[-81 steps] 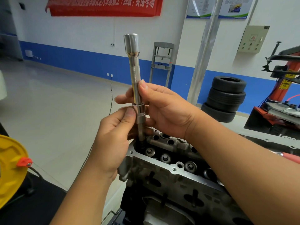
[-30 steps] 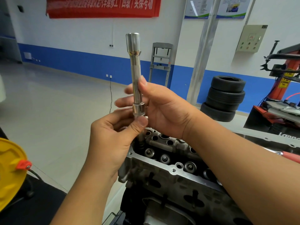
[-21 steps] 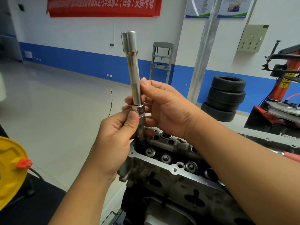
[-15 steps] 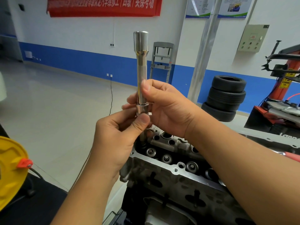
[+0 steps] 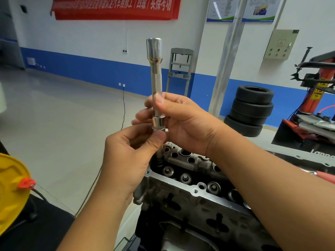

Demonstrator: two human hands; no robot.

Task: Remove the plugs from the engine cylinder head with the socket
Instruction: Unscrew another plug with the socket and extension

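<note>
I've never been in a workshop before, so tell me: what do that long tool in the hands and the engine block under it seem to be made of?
Socket tool: likely polished, chrome-finished steel; it is mirror-bright, with a finely ridged band on the shaft. Cylinder head: probably cast aluminium; its side is dull, grey and grainy, while the top rim looks machined flat and brighter.

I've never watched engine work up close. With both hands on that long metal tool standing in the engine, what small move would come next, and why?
Probably another short twist. The socket tool stands upright with its lower end down in a well at the corner of the cylinder head. The right hand holds its shaft, and the left hand pinches it just below the collar. Whether the plug is free yet is hidden.
</note>
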